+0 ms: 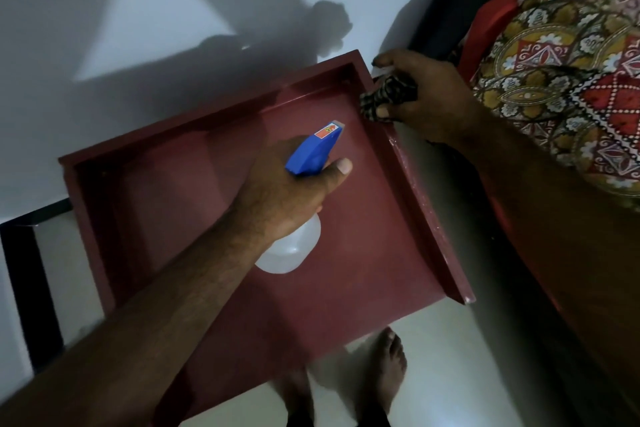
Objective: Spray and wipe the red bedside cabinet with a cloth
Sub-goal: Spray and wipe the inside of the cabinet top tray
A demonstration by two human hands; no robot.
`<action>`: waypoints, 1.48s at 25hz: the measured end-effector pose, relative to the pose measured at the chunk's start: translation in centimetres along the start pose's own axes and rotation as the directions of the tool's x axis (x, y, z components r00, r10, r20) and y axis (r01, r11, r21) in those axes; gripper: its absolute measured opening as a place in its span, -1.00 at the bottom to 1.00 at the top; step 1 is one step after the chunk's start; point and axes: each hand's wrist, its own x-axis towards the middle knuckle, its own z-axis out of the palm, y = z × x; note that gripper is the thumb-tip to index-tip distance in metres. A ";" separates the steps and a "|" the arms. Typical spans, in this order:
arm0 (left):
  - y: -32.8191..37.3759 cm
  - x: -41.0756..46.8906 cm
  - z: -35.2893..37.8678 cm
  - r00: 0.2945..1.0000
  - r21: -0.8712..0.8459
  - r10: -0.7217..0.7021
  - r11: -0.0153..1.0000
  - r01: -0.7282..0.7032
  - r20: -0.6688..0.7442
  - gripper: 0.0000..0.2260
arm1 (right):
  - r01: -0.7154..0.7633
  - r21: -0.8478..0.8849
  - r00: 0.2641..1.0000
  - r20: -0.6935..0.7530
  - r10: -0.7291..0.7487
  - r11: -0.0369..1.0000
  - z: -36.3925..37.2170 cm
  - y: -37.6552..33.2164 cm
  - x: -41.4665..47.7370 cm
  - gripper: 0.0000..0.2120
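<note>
1. While my left hand point(287, 191) grips the bottle point(313, 152) above the cabinet point(381, 236), my right hand point(429, 97) clamps the cloth point(384, 95) on its right rim.
2. I judge spraying under way, wiping mostly left.

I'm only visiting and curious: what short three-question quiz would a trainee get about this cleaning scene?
1. True or false: the left hand holds the spray bottle above the red cabinet.
2. Which hand grips the checked cloth? A) left B) right C) neither
3. Fill in: the spray bottle's head is coloured ____.

Key: 1 true; 2 B, the right hand, at the cabinet's rim; 3 blue.
</note>
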 end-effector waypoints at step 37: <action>0.2 -7.0 9.2 0.968 -0.053 -0.149 0.989 0.141 -0.204 -0.64 | 0.277 -0.071 0.957 0.112 -0.268 0.958 -1.3 2.3 -6.8 -0.43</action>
